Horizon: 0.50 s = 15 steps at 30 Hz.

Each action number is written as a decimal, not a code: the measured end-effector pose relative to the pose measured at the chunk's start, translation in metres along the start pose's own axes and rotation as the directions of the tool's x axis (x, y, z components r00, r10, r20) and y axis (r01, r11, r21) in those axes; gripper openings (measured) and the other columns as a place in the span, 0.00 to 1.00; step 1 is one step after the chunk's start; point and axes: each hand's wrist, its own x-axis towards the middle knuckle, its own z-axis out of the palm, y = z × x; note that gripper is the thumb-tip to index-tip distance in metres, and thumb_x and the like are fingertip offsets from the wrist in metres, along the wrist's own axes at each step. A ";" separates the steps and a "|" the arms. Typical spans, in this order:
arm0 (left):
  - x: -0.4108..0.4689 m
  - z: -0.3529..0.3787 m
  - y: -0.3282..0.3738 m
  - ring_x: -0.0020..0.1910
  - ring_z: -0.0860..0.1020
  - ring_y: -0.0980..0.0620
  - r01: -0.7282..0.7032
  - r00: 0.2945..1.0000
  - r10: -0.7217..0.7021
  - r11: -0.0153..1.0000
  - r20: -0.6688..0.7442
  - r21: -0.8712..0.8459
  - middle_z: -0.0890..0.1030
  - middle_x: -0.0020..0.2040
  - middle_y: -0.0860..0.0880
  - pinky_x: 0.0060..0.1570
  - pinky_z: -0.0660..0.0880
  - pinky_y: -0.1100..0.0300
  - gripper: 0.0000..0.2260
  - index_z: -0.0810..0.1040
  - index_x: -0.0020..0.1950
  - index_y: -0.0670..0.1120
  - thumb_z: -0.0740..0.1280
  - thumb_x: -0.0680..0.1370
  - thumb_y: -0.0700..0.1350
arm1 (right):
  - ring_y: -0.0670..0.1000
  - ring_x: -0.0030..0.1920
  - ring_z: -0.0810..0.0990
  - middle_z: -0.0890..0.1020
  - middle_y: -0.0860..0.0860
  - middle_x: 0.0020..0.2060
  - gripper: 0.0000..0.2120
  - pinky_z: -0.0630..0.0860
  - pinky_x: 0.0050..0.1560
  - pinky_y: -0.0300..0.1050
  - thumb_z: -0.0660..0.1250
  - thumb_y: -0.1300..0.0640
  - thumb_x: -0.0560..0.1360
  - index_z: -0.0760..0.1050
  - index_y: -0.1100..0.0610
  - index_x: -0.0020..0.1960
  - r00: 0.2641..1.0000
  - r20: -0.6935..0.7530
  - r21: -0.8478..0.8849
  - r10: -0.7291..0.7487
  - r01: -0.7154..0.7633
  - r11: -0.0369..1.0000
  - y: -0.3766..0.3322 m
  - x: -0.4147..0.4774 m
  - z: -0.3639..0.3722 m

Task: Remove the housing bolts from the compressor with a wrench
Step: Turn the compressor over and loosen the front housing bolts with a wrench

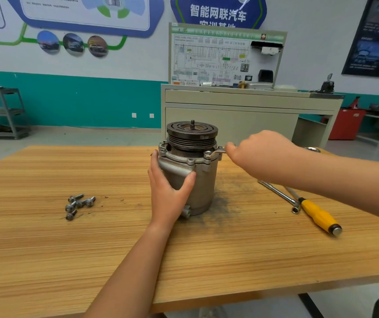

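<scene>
A grey metal compressor (pixel 203 184) stands upright on the wooden table (pixel 69 249), its black pulley (pixel 192 134) on top. My left hand (pixel 169 191) grips the housing from the left, thumb across the front. My right hand (pixel 259 154) holds the handle of a silver ring wrench (pixel 216 153), fingers curled round it. The wrench's ring end sits on a bolt (pixel 207 154) at the front right of the housing flange. Another bolt head (pixel 190 161) shows on the flange front. Several removed bolts (pixel 78 204) lie in a loose group on the table to the left.
A yellow-handled screwdriver (pixel 319 214) and a metal socket bar (pixel 280 196) lie on the table to the right, under my right forearm. Dark grime marks the wood around the compressor's base. A beige training bench (pixel 241 99) stands behind the table.
</scene>
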 end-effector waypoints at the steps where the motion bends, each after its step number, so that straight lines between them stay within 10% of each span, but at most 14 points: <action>1: 0.000 0.000 0.000 0.67 0.52 0.70 0.002 1.000 -0.002 1.000 0.003 0.000 0.55 0.68 0.63 0.62 0.52 0.74 0.43 0.49 0.76 0.53 0.68 0.68 0.58 | 0.48 0.25 0.59 0.61 0.51 0.27 0.14 0.59 0.23 0.41 0.56 0.68 0.76 0.65 0.61 0.61 1.000 0.002 0.021 0.006 -0.006 1.000 0.002 0.001 0.001; 15: -0.002 -0.002 0.002 0.69 0.52 0.68 0.022 1.000 -0.022 1.000 0.022 -0.017 0.54 0.68 0.64 0.67 0.53 0.67 0.44 0.47 0.76 0.55 0.69 0.67 0.59 | 0.48 0.25 0.64 0.65 0.48 0.27 0.13 0.59 0.24 0.40 0.56 0.64 0.78 0.67 0.55 0.61 0.991 -0.082 0.086 0.108 -0.100 0.991 0.013 0.023 0.034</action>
